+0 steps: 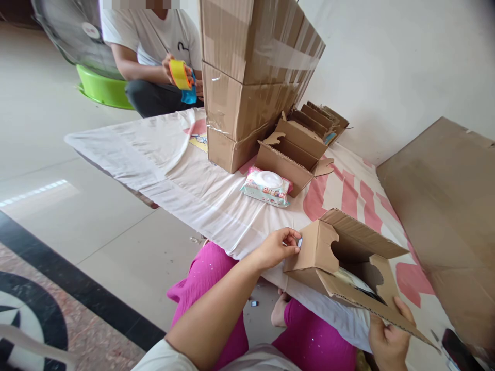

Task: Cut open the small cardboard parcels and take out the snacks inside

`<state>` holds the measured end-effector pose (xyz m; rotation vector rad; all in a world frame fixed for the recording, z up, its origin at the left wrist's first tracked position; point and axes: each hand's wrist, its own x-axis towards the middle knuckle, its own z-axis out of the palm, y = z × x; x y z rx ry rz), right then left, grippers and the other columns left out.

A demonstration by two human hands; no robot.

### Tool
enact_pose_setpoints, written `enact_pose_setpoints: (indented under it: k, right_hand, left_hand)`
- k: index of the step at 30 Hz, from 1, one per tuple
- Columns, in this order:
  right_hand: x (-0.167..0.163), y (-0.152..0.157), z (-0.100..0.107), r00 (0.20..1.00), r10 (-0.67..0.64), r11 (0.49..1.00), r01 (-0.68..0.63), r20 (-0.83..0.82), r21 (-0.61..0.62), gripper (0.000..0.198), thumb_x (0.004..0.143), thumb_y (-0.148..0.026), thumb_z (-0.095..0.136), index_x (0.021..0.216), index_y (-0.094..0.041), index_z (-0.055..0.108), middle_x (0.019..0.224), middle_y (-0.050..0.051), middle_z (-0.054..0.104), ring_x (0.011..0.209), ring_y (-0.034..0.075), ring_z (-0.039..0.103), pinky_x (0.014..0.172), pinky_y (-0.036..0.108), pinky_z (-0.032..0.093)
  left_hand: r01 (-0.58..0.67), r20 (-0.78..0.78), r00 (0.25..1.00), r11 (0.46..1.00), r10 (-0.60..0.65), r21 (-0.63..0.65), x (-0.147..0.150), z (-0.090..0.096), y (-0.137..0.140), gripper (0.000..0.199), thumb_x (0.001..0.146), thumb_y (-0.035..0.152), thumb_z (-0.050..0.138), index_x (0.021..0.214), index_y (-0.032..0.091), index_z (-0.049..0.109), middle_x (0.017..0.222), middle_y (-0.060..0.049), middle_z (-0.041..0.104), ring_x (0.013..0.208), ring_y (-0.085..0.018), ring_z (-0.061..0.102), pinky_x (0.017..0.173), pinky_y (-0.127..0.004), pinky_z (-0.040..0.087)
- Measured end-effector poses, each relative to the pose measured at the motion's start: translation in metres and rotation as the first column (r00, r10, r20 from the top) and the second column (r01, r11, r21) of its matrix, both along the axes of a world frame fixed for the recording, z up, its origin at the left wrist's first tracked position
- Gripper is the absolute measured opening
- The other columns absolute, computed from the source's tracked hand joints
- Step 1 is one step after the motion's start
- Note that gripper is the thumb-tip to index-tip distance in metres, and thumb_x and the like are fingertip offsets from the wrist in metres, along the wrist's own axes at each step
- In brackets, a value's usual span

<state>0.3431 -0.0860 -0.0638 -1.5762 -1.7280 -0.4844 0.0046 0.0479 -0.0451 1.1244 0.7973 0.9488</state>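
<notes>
An open cardboard box point(305, 247) rests at the near edge of the cloth, its flaps raised and something pale and dark partly visible inside. At its left end, my left hand point(278, 248) is closed in a pinch on a small bluish-white sticker point(299, 242), which is against or very close to the cardboard. My right hand point(390, 335) grips the near flap at the right end, thumb on one side and fingers on the other. A pack of wet wipes point(268, 185) lies just beyond the box.
Taped cartons point(224, 108) are stacked behind the wipes, beside open boxes point(294, 149). A large cardboard sheet point(441, 221) stands at right. Across the cloth point(154, 154), another person point(154, 46) holds a yellow tape roll point(179, 74). A dark object point(458, 348) lies at lower right.
</notes>
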Motion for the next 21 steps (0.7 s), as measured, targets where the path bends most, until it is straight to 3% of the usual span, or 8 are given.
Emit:
enact_pose_setpoints:
  k: [6, 13, 18, 21]
  right_hand:
    - [-0.003, 0.001, 0.0, 0.996, -0.029, 0.999, 0.027, -0.079, -0.022, 0.056, 0.084, -0.046, 0.056, 0.122, -0.006, 0.05, 0.116, 0.022, 0.049, 0.103, 0.033, 0.052, 0.09, 0.053, 0.045]
    - [0.004, -0.001, -0.007, 0.988, -0.041, 0.998, 0.032, -0.147, -0.057, 0.059, 0.083, -0.051, 0.058, 0.122, -0.008, 0.05, 0.119, 0.022, 0.048, 0.107, 0.035, 0.051, 0.095, 0.057, 0.042]
    - [0.008, -0.001, -0.01, 0.98, -0.05, 0.998, 0.04, -0.192, -0.056, 0.067, 0.08, -0.058, 0.059, 0.124, -0.009, 0.049, 0.117, 0.021, 0.048, 0.107, 0.033, 0.051, 0.095, 0.056, 0.042]
    - [0.01, -0.001, -0.013, 0.98, -0.042, 0.998, 0.03, -0.195, -0.062, 0.067, 0.08, -0.057, 0.059, 0.125, -0.009, 0.047, 0.118, 0.021, 0.048, 0.107, 0.033, 0.052, 0.094, 0.056, 0.043]
  left_hand:
    - [-0.15, -0.184, 0.965, 0.97, 0.186, 0.193, 0.002, 0.004, -0.004, 0.018, 0.073, 0.016, 0.065, 0.091, 0.018, 0.064, 0.091, -0.004, 0.067, 0.081, -0.015, 0.061, 0.074, -0.028, 0.049]
    - [-0.141, -0.258, 0.935, 0.925, 0.241, 0.354, 0.0, 0.011, -0.011, 0.015, 0.078, 0.016, 0.06, 0.092, 0.02, 0.064, 0.088, -0.003, 0.069, 0.08, -0.016, 0.064, 0.075, -0.028, 0.049]
    - [-0.237, -0.221, 0.928, 0.933, 0.3, 0.271, 0.003, 0.01, -0.009, 0.013, 0.079, 0.013, 0.055, 0.089, 0.02, 0.061, 0.083, -0.002, 0.068, 0.077, -0.015, 0.063, 0.072, -0.028, 0.048]
    - [-0.227, -0.16, 0.952, 0.953, 0.26, 0.201, 0.005, 0.01, -0.009, 0.011, 0.077, 0.02, 0.063, 0.088, 0.019, 0.059, 0.084, -0.003, 0.067, 0.078, -0.016, 0.063, 0.07, -0.027, 0.049]
